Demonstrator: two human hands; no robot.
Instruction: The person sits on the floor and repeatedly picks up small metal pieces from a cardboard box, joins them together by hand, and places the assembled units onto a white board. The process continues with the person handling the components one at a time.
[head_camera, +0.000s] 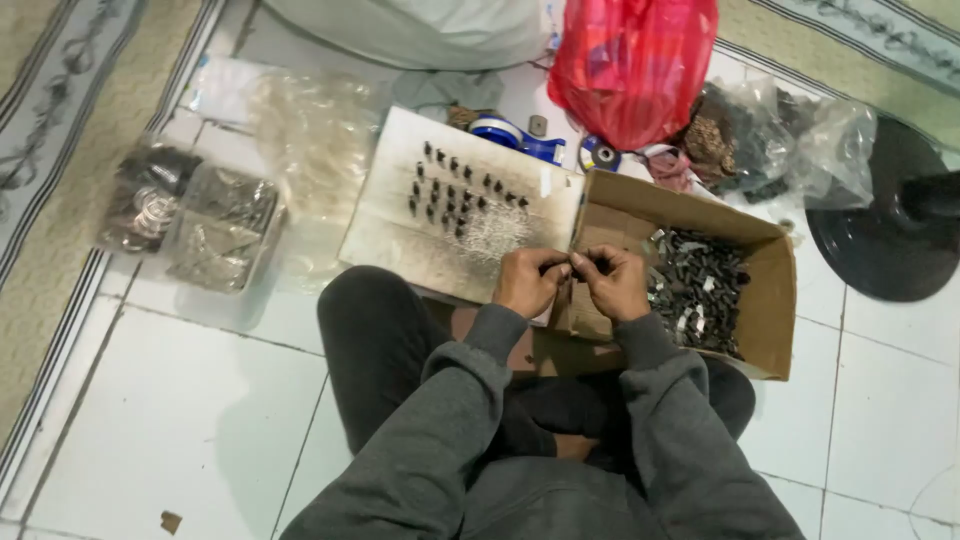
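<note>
The person sits cross-legged on the white tiled floor (180, 420), both hands drawn together over the lap: the left hand (528, 281) and right hand (612, 282) meet fingertip to fingertip, pinching a small dark part (574, 266) between them, too tiny to make out further. It sits just above the near left corner of an open cardboard box (770, 300), whose bottom is heaped with more small dark and silvery parts (700, 290) immediately right of the right hand. Just beyond the left hand lies a pale flat board (400, 220) with rows of little dark pieces (455, 190) standing upright on it and a glittery scatter at its near edge. Left of the board, clear plastic bags (300, 140) and a clear tub of metal bits (225, 230) crowd the floor; the near left tiles lie open. At the far side are a red plastic bag (630, 60), a big white sack (420, 30), a blue tape dispenser (515, 135) and crumpled clear bags of brownish stuff (770, 140). A round black base (880, 220) stands at the far right, a patterned rug (60, 150) along the left edge.
</note>
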